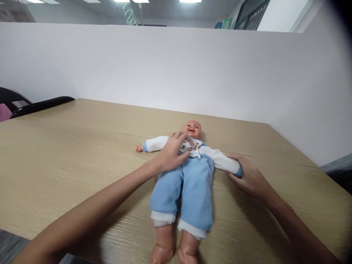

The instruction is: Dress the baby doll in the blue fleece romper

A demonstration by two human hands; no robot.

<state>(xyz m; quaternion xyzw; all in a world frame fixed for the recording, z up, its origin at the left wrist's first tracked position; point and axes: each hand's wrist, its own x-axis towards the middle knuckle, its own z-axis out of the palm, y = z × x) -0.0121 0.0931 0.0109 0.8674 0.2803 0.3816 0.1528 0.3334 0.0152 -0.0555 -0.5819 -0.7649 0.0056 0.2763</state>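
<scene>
A baby doll [189,183] in a white top and blue fleece trousers lies on its back on the wooden table [68,154], head away from me. My left hand [173,152] rests on the doll's chest, fingers curled and pinching the white top near the collar. My right hand [249,176] is wrapped round the end of the doll's sleeve at the blue cuff, hiding the doll's hand. The doll's other arm stretches out to the left, its small hand showing.
A white partition wall [176,69] runs along the table's far and right sides. A black chair back [41,104] shows at the far left edge. The doll's bare legs reach the table's near edge.
</scene>
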